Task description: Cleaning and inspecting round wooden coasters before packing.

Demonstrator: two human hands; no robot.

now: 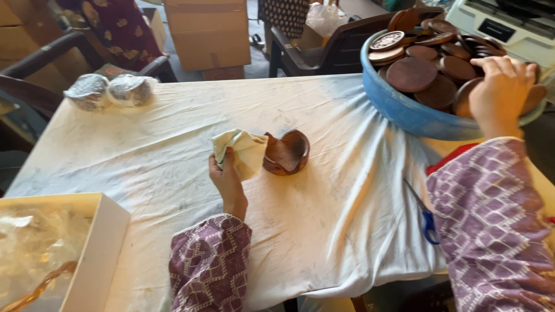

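My left hand point(226, 178) holds a pale yellow cloth point(241, 149) against a dark wooden holder point(287, 152) that rests on the white table sheet point(324, 190). My right hand point(502, 89) reaches into a blue tub point(399, 110) at the right and grips the edge of a round brown wooden disc point(466, 97). The tub is filled with several similar wooden discs point(411, 74), some plain and some carved. Both sleeves are purple with a white pattern.
An open white box point(98, 242) with clear plastic wrap sits at the near left. Two wrapped bundles point(108, 90) lie at the far left of the table. Blue-handled scissors point(426, 216) lie by my right sleeve. Chairs and cardboard boxes point(209, 33) stand behind the table.
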